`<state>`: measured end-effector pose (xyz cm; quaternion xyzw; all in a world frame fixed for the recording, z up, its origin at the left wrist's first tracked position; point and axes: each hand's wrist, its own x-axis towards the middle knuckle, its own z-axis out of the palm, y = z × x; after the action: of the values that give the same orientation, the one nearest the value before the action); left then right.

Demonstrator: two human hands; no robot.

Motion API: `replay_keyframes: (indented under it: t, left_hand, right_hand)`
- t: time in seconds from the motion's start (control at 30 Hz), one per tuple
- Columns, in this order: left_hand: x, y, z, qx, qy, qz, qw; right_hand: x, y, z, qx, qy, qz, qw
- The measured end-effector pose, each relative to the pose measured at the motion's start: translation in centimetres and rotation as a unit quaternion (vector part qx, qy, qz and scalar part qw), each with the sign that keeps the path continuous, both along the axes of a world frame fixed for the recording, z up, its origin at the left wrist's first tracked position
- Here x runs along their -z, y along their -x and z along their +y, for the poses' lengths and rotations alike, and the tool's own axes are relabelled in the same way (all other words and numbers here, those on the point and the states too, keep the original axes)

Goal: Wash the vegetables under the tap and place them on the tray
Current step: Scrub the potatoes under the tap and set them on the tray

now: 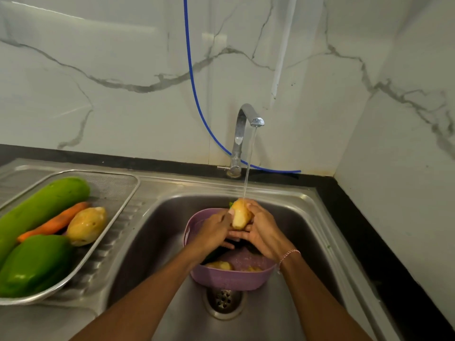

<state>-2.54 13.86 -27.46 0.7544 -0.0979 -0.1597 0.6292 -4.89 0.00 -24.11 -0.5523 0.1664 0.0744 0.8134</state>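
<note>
Both hands cup one potato (240,215) under the tap (246,124): left hand (214,230) fingers curled along its left side, right hand (261,230) wrapped around the right and underside. The stream lands on the potato's far end, above the purple basket (231,279) in the sink (307,217). Rolling it so every face meets the water should clean it best, with a firm grip, since wet skin probably slips. The tray (118,207) to the left holds washed vegetables.

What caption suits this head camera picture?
Both hands rinse a potato under the running tap, above a purple bowl.
</note>
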Motion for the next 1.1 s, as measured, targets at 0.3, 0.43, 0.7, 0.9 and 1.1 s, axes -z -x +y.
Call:
replay_keyframes:
  t: [0.3, 0.43, 0.7, 0.9, 1.1]
  left_hand:
    - [-1.1, 0.9, -0.8, 0.022, 0.1, -0.011, 0.995]
    - [-0.4, 0.8, -0.9, 0.052, 0.055, -0.05, 0.996]
    - [-0.5, 0.7, -0.5, 0.006, 0.075, -0.043, 0.996]
    - [-1.4, 0.4, 0.5, -0.042, 0.114, -0.015, 0.993]
    - [-0.4, 0.8, -0.8, 0.123, 0.079, -0.043, 0.988]
  right_hand:
    - [1.9, -0.8, 2.0, 0.012, 0.092, -0.102, 0.99]
    - [1.4, -0.1, 2.3, 0.097, 0.187, -0.116, 0.971]
    - [1.1, -0.1, 1.5, -0.021, -0.035, -0.073, 0.997]
    - [1.2, 0.0, 1.4, -0.062, -0.067, -0.095, 0.991]
    - [1.8, -0.1, 2.0, 0.096, 0.102, -0.073, 0.987]
